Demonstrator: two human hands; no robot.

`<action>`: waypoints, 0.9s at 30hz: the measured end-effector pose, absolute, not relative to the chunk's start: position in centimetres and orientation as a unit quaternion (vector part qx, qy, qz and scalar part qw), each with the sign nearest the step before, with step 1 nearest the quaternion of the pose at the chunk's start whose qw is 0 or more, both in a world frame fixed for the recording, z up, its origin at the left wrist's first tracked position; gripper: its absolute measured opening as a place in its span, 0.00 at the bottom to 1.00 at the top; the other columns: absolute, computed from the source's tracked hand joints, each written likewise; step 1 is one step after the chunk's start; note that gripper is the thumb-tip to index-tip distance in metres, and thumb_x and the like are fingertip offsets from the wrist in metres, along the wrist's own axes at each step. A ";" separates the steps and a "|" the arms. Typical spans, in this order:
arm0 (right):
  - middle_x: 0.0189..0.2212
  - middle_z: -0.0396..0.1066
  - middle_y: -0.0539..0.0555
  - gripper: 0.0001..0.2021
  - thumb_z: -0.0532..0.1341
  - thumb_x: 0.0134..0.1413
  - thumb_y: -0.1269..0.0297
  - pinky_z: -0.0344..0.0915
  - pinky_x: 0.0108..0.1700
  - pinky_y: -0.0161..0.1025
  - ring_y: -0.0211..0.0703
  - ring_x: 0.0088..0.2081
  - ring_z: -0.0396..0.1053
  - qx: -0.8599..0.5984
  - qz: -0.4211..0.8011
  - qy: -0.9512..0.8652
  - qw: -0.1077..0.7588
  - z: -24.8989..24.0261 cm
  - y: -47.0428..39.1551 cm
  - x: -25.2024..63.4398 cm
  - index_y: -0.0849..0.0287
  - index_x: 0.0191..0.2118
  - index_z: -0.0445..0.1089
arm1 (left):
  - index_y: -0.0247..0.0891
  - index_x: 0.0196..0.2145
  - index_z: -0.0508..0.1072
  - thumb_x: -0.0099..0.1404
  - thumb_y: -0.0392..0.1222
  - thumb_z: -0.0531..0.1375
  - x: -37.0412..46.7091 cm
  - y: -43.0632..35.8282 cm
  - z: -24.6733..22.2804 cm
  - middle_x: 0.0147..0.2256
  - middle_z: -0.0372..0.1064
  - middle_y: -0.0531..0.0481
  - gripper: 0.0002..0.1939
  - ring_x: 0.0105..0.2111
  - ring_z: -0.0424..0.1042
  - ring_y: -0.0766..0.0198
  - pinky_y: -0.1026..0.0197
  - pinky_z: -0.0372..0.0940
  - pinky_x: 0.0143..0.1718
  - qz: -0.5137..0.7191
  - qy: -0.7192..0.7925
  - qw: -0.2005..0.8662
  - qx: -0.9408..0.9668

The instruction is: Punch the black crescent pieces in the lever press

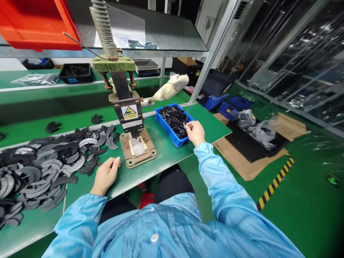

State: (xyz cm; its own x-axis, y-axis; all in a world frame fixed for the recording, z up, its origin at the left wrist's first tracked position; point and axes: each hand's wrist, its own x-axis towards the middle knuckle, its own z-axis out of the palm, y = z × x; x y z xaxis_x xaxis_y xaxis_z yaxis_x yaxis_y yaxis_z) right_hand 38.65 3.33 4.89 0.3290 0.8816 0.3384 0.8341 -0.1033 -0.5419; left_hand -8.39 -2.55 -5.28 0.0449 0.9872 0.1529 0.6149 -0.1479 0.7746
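My right hand (196, 132) is at the near right edge of a blue tray (172, 135), its thumb and forefinger pinched on a small black plastic part. Many thin black plastic parts (174, 119) fill that tray. My left hand (106, 174) rests closed on the green table near its front edge; the inside of its curled fingers is hidden. Between the hands stands a hand press (126, 104) with a warning label and a metal base plate (129, 161). Left of my left hand lies a spread pile of black and grey curved plastic pieces (51, 166).
A cloth-wrapped lever (169, 89) juts right from the press. Behind are a black bin (76, 73), a plastic bag (37, 79) and a shelf with an orange bin (40, 25). Cardboard (239, 165) and a black tray (249, 139) lie on the floor at right.
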 end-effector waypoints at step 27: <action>0.54 0.76 0.60 0.15 0.66 0.65 0.52 0.73 0.61 0.52 0.50 0.56 0.75 -0.820 0.012 -0.556 0.133 5.9 8.0 39.4 0.57 0.48 0.77 | 0.44 0.31 0.73 0.77 0.59 0.56 -7.7 -3.0 -4.2 0.28 0.73 0.52 0.21 0.30 0.71 0.60 0.59 0.62 0.35 0.337 0.587 0.243 0.695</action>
State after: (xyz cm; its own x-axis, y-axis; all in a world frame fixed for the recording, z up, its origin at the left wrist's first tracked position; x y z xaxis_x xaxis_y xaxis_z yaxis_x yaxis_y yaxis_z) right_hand 39.39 8.02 5.95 0.3812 0.9156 0.1280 0.9092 -0.3462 -0.2314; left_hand -7.75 -2.99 -4.16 0.0851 0.9795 0.1828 0.6520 -0.1934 0.7331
